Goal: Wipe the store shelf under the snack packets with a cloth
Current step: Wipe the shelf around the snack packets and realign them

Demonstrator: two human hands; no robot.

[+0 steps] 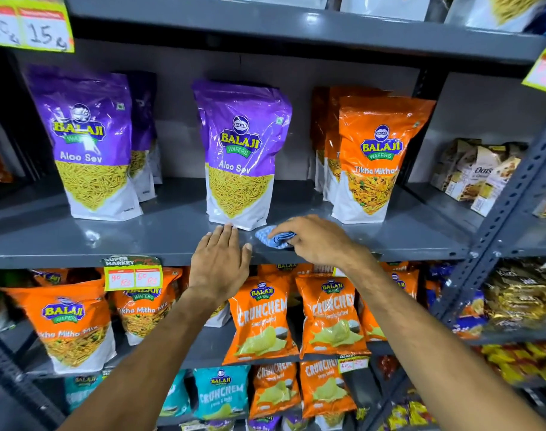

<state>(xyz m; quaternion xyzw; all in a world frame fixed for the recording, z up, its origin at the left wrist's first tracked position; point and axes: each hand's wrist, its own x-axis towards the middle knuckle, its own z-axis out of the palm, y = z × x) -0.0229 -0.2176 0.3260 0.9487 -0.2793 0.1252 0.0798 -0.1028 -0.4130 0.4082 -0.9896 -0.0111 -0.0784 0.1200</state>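
A grey metal shelf [159, 234] carries upright snack packets. A purple Aloo Sev packet [239, 154] stands in the middle, another purple packet [89, 144] to the left, and an orange Tikha Mitha packet [374, 160] to the right. My right hand [315, 241] presses a crumpled blue cloth [273, 237] onto the shelf's front, just in front of the middle purple packet. My left hand [220, 265] lies flat with fingers together, its fingertips touching the base of that packet.
A yellow price tag [133, 275] hangs on the shelf's front lip. Orange and teal Crunchem packets [262, 318] fill the lower shelves. A perforated upright post [508, 206] stands at the right, with boxed goods [474, 172] behind it. Another shelf [296, 29] sits overhead.
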